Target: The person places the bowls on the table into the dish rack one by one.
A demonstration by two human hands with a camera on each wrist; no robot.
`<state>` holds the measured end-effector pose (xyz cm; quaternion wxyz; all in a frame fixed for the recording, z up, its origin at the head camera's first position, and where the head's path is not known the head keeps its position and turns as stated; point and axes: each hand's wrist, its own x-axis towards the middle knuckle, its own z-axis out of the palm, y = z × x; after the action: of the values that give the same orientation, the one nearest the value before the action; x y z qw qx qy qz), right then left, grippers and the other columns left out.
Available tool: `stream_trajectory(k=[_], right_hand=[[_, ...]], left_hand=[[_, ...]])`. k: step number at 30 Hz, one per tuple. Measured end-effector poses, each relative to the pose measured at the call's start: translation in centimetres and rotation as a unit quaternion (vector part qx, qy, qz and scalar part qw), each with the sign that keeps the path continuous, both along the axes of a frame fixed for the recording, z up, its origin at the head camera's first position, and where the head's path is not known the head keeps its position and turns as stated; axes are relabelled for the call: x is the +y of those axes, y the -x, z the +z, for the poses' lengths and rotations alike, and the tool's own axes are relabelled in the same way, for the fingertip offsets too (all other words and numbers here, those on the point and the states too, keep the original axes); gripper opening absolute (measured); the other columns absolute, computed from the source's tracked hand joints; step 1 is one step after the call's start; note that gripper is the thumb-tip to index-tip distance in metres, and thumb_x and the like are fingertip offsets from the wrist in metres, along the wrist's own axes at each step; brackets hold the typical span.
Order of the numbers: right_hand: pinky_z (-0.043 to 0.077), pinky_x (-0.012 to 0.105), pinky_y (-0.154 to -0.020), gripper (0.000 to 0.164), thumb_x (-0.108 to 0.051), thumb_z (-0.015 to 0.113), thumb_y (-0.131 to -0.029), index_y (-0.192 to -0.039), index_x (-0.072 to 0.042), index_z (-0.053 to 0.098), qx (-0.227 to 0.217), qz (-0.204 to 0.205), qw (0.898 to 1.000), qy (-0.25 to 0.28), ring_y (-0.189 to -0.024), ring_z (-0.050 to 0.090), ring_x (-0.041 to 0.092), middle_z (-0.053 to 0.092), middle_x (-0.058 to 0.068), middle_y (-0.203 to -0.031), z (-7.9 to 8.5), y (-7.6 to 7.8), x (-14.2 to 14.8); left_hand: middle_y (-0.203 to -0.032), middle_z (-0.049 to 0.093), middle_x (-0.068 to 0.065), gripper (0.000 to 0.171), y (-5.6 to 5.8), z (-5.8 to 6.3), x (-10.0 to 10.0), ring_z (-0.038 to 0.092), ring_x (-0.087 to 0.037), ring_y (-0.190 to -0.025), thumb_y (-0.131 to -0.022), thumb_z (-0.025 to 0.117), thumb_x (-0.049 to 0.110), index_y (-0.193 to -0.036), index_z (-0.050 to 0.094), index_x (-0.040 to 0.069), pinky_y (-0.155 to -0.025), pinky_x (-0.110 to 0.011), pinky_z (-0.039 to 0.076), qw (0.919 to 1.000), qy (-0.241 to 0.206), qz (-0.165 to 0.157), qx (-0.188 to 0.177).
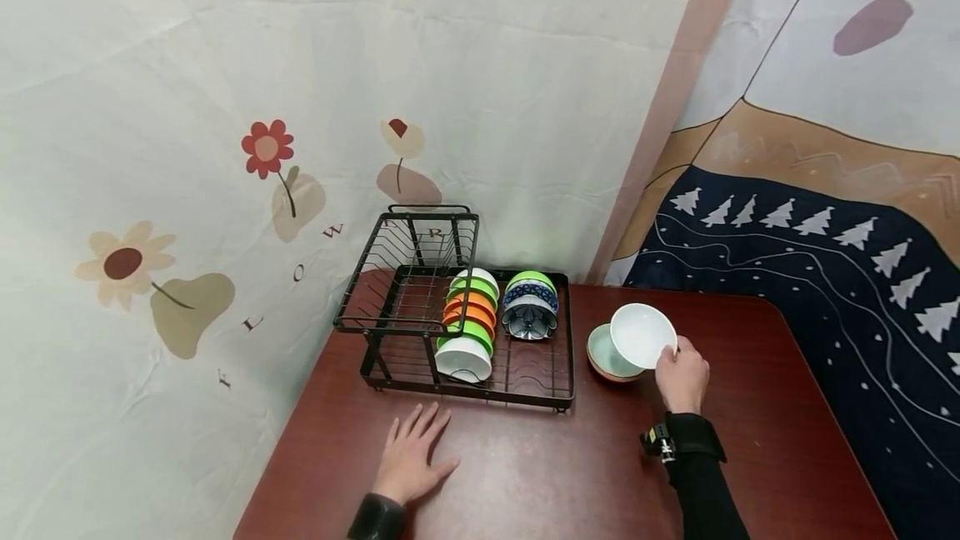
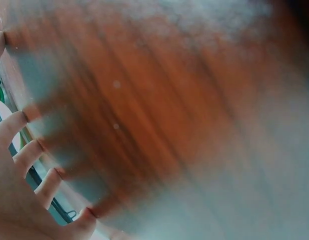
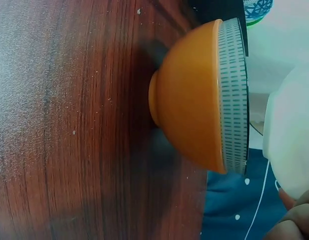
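My right hand (image 1: 682,375) pinches the rim of a white bowl (image 1: 643,335), raised and tilted so its inside faces the head camera. Under and left of it, a pale green bowl (image 1: 604,350) stands on the table. In the right wrist view an orange bowl (image 3: 189,100) has a patterned rim (image 3: 234,100) showing above its edge, and the white bowl (image 3: 297,135) hangs over it with a gap between. My left hand (image 1: 408,458) rests on the table with fingers spread, in front of the black dish rack (image 1: 498,396); its fingertips (image 2: 30,152) touch the tabletop.
The two-tier rack holds a row of white, green and orange bowls (image 1: 471,325) on edge, beside a second row with blue-patterned and dark bowls (image 1: 530,307). Its raised upper basket (image 1: 408,273) stands at the left. A cloth-covered wall (image 1: 525,107) closes off the back.
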<state>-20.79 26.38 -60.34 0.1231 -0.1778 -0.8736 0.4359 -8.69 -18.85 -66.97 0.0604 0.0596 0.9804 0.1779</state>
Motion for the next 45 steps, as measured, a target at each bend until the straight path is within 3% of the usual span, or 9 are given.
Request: stream_trajectory(k=[13,19,24,28,31,36,40,43,45], right_hand=[[0.057,0.070,-0.100,0.042,-0.008,0.048,-0.111,-0.144,0.015,0.061,0.032,0.088,0.995,-0.018,-0.122,0.066,0.061,0.067,0.045,-0.133,1.5,0.3,-5.7],[0.058,0.052,-0.079,0.041,-0.008,0.047,-0.112,-0.144,0.013,0.062,0.033,0.121,0.992,-0.011,-0.103,0.072,0.054,0.072,0.042,-0.125,1.6,0.2,-8.1],[0.051,0.043,-0.074,0.041,-0.008,0.047,-0.112,-0.143,0.013,0.063,0.035,0.124,0.992,-0.015,-0.096,0.072,0.051,0.073,0.042,-0.124,1.6,0.1,-8.3],[0.051,0.043,-0.075,0.041,-0.008,0.046,-0.112,-0.143,0.013,0.063,0.039,0.127,0.991,-0.014,-0.098,0.071,0.052,0.072,0.042,-0.125,1.6,0.2,-8.2],[0.051,0.044,-0.076,0.040,-0.007,0.047,-0.112,-0.142,0.013,0.064,0.043,0.130,0.990,-0.015,-0.099,0.071,0.052,0.072,0.042,-0.125,1.7,0.3,-8.2],[0.044,0.039,-0.072,0.039,-0.008,0.047,-0.112,-0.140,0.012,0.065,0.044,0.128,0.991,-0.020,-0.088,0.068,0.048,0.074,0.040,-0.119,1.9,0.2,-8.3],[0.045,0.041,-0.072,0.039,-0.008,0.047,-0.113,-0.142,0.011,0.064,0.037,0.135,0.990,-0.017,-0.086,0.068,0.047,0.074,0.040,-0.117,2.0,0.1,-8.4],[0.055,0.049,-0.076,0.039,-0.008,0.049,-0.111,-0.139,0.013,0.066,0.054,0.140,0.989,-0.015,-0.093,0.071,0.052,0.075,0.040,-0.114,1.8,0.0,-8.7],[0.059,0.052,-0.077,0.038,-0.011,0.052,-0.109,-0.134,0.012,0.068,0.084,0.147,0.985,-0.016,-0.094,0.072,0.052,0.076,0.038,-0.109,1.1,0.2,-8.9]], left_hand=[[-0.171,0.053,-0.009,0.082,0.2,-0.4,-0.5,0.043,-0.044,-0.161,-0.090,0.080,0.061,-0.160,0.059,0.025,-0.131,-0.077,0.029,1.0000,0.003,-0.003,-0.008],[-0.171,0.053,-0.009,0.082,0.1,-0.2,-0.1,0.044,-0.044,-0.160,-0.090,0.081,0.059,-0.160,0.060,0.023,-0.131,-0.075,0.029,0.9999,-0.001,-0.009,0.006],[-0.171,0.053,-0.010,0.082,0.0,0.0,0.0,0.045,-0.044,-0.160,-0.090,0.081,0.059,-0.160,0.060,0.022,-0.131,-0.075,0.030,0.9999,0.003,-0.010,0.007],[-0.169,0.055,-0.012,0.075,0.1,0.6,0.5,0.053,-0.044,-0.154,-0.096,0.076,0.057,-0.159,0.060,0.020,-0.127,-0.070,0.040,0.9986,0.000,-0.030,0.043],[-0.167,0.057,-0.011,0.064,0.7,2.1,2.3,0.059,-0.039,-0.149,-0.105,0.071,0.046,-0.161,0.058,0.018,-0.122,-0.066,0.049,0.9940,-0.041,-0.067,0.077],[-0.158,0.064,-0.012,0.059,3.5,6.4,7.5,0.070,-0.031,-0.135,-0.111,0.066,0.030,-0.165,0.050,0.016,-0.112,-0.057,0.060,0.9706,-0.183,-0.119,0.102],[-0.161,0.056,-0.022,0.067,7.3,9.0,11.3,0.077,-0.026,-0.111,-0.114,0.059,0.041,-0.170,0.040,0.010,-0.095,-0.044,0.067,0.9392,-0.317,-0.109,0.076],[-0.158,0.054,-0.026,0.076,10.6,8.6,13.3,0.078,-0.019,-0.094,-0.115,0.054,0.049,-0.173,0.032,0.006,-0.083,-0.034,0.066,0.9201,-0.380,-0.086,0.036],[-0.152,0.059,-0.031,0.071,11.8,8.8,14.5,0.079,-0.020,-0.082,-0.115,0.055,0.039,-0.172,0.032,0.003,-0.078,-0.038,0.068,0.9038,-0.423,-0.067,-0.009]])
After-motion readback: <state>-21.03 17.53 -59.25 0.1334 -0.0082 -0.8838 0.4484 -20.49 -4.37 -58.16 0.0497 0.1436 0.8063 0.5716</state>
